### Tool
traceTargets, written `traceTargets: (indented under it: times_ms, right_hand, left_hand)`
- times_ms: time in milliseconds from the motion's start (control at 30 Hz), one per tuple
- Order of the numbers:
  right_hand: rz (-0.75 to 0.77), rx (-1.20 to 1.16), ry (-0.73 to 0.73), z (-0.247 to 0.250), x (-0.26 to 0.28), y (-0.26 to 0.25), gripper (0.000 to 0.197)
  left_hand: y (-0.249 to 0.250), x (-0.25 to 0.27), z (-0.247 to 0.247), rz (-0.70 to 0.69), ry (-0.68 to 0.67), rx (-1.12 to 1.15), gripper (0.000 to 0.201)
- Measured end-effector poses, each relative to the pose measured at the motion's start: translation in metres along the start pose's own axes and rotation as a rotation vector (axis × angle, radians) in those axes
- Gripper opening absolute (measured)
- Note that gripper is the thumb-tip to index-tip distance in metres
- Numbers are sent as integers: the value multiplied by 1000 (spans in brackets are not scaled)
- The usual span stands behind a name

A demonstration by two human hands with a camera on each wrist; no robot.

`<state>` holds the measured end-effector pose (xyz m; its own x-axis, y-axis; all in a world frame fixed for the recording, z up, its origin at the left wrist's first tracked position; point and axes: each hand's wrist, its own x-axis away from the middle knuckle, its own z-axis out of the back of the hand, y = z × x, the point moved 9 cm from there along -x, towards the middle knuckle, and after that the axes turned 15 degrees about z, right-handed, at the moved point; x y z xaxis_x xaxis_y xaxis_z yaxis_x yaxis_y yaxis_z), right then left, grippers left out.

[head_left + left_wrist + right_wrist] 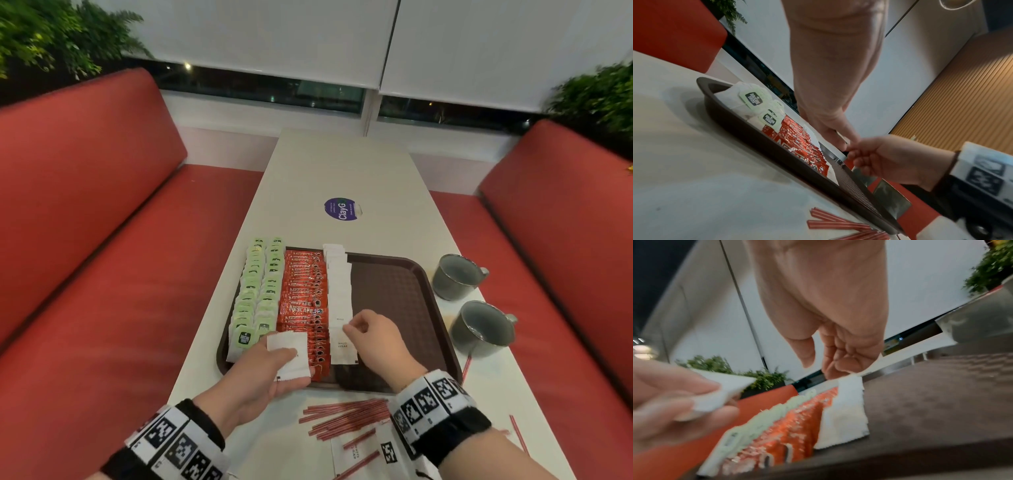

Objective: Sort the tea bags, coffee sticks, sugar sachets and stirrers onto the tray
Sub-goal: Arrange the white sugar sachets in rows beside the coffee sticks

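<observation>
A brown tray (394,308) holds rows of green tea bags (257,291), red coffee sticks (303,294) and white sugar sachets (337,281); its right half is bare. My left hand (294,363) grips a small stack of sugar sachets (291,342) over the tray's near left. My right hand (354,327) hovers at the near end of the sugar row. In the right wrist view its curled fingertips (838,371) touch the far edge of the top sachet (849,389), and the thumb stands apart. Red stirrers (346,414) lie on the table before the tray.
Two grey mugs (455,277) (483,329) stand on the table right of the tray. More loose sugar sachets (356,455) lie by my right wrist among the stirrers. Red benches flank the narrow white table (342,171).
</observation>
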<state>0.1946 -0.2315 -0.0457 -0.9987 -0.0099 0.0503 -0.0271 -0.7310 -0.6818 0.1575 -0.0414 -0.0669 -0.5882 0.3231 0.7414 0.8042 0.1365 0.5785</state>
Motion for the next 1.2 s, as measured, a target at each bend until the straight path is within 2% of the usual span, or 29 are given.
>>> traceTargets:
  times_ms: [67,167,267,500,633,700,833,967,1067,1200]
  right_hand:
    - [84,-150,-61,-9,12,-21,15]
    - [112,-326,-169,-30,32,-35,12]
    - [113,-373,-101,-30,39,-33,6]
    - [19,-589,-36,-23,46,-27,14]
    - [-79,-425,161,13,38,1,12]
    - [-138,-311,185,19,32,20,12]
    - [-224,-134,21,-3,21,41,4]
    - [-241,53,-134,-24,12,48,11]
    - [-236,162,-189,-31,7,51,17]
    - [-253,195,-183,-31,4,51,19]
  left_hand:
    - [-1,-2,-3,-3,-15,7,29]
    - [-1,-2,-10,-20,-24,-9,32]
    - [-1,3,-22,-37,-54,-36,29]
    - [-4,20,-28,-56,-49,-61,23]
    - [-7,27,-9,-30,-7,64,21]
    - [-11,31,0,-24,14,96,20]
    - [-19,38,12,-37,75,29,16]
    - [-25,41,23,-39,140,-33,14]
    - [-28,44,34,-55,189,-74,19]
    - [-29,48,38,-74,223,-150,22]
